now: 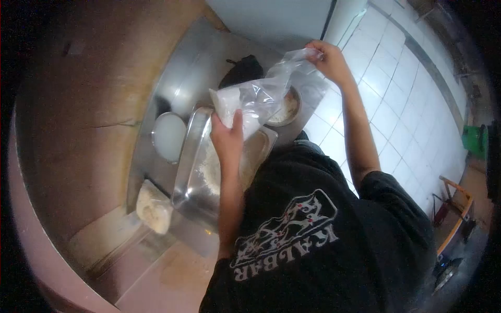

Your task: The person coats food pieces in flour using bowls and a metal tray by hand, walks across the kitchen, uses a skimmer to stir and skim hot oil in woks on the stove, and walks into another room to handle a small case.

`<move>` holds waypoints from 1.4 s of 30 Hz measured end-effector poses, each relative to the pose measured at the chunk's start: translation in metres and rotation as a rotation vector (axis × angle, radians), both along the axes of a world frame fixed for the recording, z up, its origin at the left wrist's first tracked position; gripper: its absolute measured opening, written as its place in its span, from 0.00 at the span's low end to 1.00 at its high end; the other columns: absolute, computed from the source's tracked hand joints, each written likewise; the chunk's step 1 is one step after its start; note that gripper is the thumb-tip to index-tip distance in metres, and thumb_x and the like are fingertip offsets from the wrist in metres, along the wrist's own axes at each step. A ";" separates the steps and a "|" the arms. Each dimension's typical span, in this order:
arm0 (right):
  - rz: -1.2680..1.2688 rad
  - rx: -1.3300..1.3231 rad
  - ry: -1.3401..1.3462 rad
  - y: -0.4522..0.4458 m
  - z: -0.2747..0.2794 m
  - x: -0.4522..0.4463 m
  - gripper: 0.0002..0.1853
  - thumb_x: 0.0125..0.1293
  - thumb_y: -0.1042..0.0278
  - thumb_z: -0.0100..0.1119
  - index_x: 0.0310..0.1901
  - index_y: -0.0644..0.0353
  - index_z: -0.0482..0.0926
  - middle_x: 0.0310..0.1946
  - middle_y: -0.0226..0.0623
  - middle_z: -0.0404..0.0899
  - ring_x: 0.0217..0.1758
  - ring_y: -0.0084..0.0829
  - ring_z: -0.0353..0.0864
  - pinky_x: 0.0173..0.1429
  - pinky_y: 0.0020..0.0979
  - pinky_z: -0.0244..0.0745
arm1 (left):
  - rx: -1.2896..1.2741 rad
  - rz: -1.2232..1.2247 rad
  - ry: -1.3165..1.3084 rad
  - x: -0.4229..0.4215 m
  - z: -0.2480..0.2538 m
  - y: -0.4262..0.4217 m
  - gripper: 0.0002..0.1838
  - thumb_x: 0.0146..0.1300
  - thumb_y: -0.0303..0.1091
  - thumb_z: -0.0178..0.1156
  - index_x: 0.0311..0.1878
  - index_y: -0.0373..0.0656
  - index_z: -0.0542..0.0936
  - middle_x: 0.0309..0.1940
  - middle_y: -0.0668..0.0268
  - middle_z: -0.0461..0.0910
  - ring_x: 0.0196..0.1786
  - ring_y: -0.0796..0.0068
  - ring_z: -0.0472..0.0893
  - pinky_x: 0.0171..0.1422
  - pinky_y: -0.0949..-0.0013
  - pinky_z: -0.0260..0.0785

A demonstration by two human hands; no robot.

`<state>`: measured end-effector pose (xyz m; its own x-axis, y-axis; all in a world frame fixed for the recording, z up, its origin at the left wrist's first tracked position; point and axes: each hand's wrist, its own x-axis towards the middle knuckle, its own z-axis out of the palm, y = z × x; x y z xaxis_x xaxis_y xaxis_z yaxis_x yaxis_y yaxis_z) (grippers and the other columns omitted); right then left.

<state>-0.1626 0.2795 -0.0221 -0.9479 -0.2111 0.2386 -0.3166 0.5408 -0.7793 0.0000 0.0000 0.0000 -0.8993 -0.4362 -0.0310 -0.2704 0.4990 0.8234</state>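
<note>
My left hand [228, 140] is closed around the lower part of a clear plastic bag [261, 96], where white powder is gathered. Higher up and to the right, my right hand [327, 58] pinches the far end of this bag, which is stretched between both hands. Below my left hand lies a rectangular metal tray [182, 180] with pale flour-like powder [210, 169] in it. Partly behind the bag is a round bowl [295, 107] holding pale powder or crumbs. My left forearm hides part of the tray.
A round container with a whitish top [169, 136] stands left of the tray. Another bag of pale crumbs [154, 207] lies at the lower left. A black item [245, 70] sits behind the bag on the metal counter [182, 73]. White floor tiles [391, 104] show at right.
</note>
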 end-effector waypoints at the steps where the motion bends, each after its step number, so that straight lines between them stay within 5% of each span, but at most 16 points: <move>1: -0.001 0.010 0.010 0.002 0.002 -0.001 0.14 0.56 0.72 0.67 0.45 0.61 0.80 0.41 0.44 0.83 0.45 0.41 0.83 0.49 0.36 0.76 | -0.004 -0.001 0.018 -0.001 -0.004 0.002 0.24 0.62 0.42 0.65 0.54 0.34 0.74 0.45 0.49 0.82 0.48 0.54 0.82 0.54 0.59 0.71; 20: 0.005 -0.059 -0.006 0.000 0.016 0.004 0.11 0.59 0.70 0.66 0.44 0.60 0.81 0.38 0.40 0.84 0.40 0.36 0.83 0.45 0.34 0.76 | 0.201 0.041 0.128 0.011 -0.025 -0.017 0.25 0.65 0.37 0.63 0.59 0.32 0.71 0.49 0.53 0.80 0.49 0.63 0.80 0.56 0.64 0.70; 29: 0.179 -0.108 0.084 -0.044 0.049 0.020 0.11 0.60 0.68 0.68 0.42 0.61 0.81 0.35 0.34 0.81 0.37 0.27 0.79 0.40 0.29 0.75 | 1.000 0.272 0.142 0.037 -0.079 -0.049 0.25 0.72 0.40 0.53 0.67 0.37 0.65 0.59 0.55 0.74 0.57 0.61 0.78 0.61 0.60 0.72; 33: 0.347 -0.107 0.183 -0.076 0.057 0.014 0.13 0.59 0.64 0.67 0.44 0.59 0.81 0.38 0.42 0.83 0.41 0.42 0.83 0.45 0.38 0.78 | 1.222 0.257 0.197 0.042 -0.105 -0.049 0.27 0.74 0.47 0.46 0.68 0.40 0.64 0.62 0.57 0.72 0.61 0.60 0.75 0.66 0.59 0.69; 37: 0.439 -0.071 0.233 -0.103 0.082 0.017 0.14 0.58 0.65 0.67 0.44 0.61 0.80 0.39 0.47 0.82 0.43 0.45 0.83 0.48 0.39 0.77 | 1.444 0.335 0.179 0.040 -0.105 -0.037 0.28 0.71 0.53 0.47 0.68 0.48 0.66 0.63 0.61 0.72 0.61 0.65 0.76 0.52 0.61 0.77; 42: 0.603 -0.161 0.149 -0.131 0.080 0.020 0.14 0.62 0.62 0.64 0.47 0.58 0.77 0.41 0.42 0.82 0.46 0.37 0.82 0.47 0.36 0.76 | 1.910 0.325 0.056 0.043 -0.141 -0.050 0.29 0.65 0.57 0.52 0.66 0.54 0.68 0.62 0.68 0.74 0.59 0.72 0.76 0.31 0.65 0.77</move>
<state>-0.1422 0.1486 0.0584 -0.6280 -0.6473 0.4320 -0.6399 0.1136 -0.7600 0.0434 -0.0497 -0.1406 -0.8204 0.0094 -0.5718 -0.1119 -0.9832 0.1444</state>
